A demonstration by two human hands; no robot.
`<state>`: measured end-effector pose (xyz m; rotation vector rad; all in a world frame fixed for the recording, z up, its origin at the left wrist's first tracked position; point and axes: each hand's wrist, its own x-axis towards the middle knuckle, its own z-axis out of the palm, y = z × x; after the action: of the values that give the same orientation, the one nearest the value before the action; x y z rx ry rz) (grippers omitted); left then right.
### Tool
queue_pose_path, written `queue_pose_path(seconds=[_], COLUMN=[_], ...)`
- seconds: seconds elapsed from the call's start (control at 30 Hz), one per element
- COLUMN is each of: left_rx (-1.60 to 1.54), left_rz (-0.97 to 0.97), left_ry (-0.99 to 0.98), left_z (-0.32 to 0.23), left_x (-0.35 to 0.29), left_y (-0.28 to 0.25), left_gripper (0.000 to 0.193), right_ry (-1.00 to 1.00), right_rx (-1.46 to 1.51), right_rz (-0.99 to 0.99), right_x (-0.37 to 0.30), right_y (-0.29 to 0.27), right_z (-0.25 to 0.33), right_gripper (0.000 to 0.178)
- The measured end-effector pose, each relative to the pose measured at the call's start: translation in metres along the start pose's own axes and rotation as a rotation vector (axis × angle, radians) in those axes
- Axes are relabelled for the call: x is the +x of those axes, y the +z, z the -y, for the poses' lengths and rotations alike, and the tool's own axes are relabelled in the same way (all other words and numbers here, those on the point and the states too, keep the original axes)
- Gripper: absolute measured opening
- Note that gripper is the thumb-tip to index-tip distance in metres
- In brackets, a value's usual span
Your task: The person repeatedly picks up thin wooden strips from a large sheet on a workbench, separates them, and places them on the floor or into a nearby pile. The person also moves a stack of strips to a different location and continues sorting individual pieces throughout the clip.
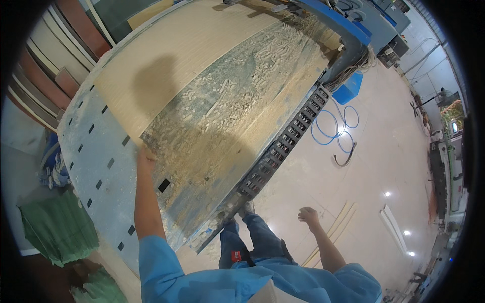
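Note:
A large flat wooden board [202,38] lies across the far part of a grey machine table [96,146]. At the board's near corner is my left hand [147,153], its arm stretched forward and its fingers closed at the edge. Part of those fingers is hidden. Beside the board, a wide band of wood chips and sawdust [227,106] covers the table. My right hand [308,216] hangs over the floor to the right of my legs. Its fingers are loosely bent and apart, with nothing seen in them.
A slotted black cable chain [283,144] runs along the table's right edge. The machine's blue gantry [343,22] spans the far end. A blue bin [348,88], a coiled blue hose [328,129] and pale strips [336,227] are on the floor. Boards [48,65] lean at left, near green sacking [58,227].

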<state>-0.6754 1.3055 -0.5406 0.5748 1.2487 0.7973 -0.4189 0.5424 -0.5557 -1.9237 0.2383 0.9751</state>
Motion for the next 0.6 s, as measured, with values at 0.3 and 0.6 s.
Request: queue_pose_path(seconds=[0.3, 0.6], left_rx=[0.065, 0.154], left_rz=[0.003, -0.127], left_ry=[0.174, 0.166], left_z=[-0.009, 0.028], left_x=[0.007, -0.137], left_y=[0.008, 0.060], left_gripper=[0.034, 0.039], right_ry=[0.036, -0.551], right_rx=[-0.236, -0.752], right_rz=[0.107, 0.255], right_x=[-0.045, -0.042], right_y=[0.059, 0.104], right_z=[0.001, -0.017], right_gripper=[0.030, 0.036])
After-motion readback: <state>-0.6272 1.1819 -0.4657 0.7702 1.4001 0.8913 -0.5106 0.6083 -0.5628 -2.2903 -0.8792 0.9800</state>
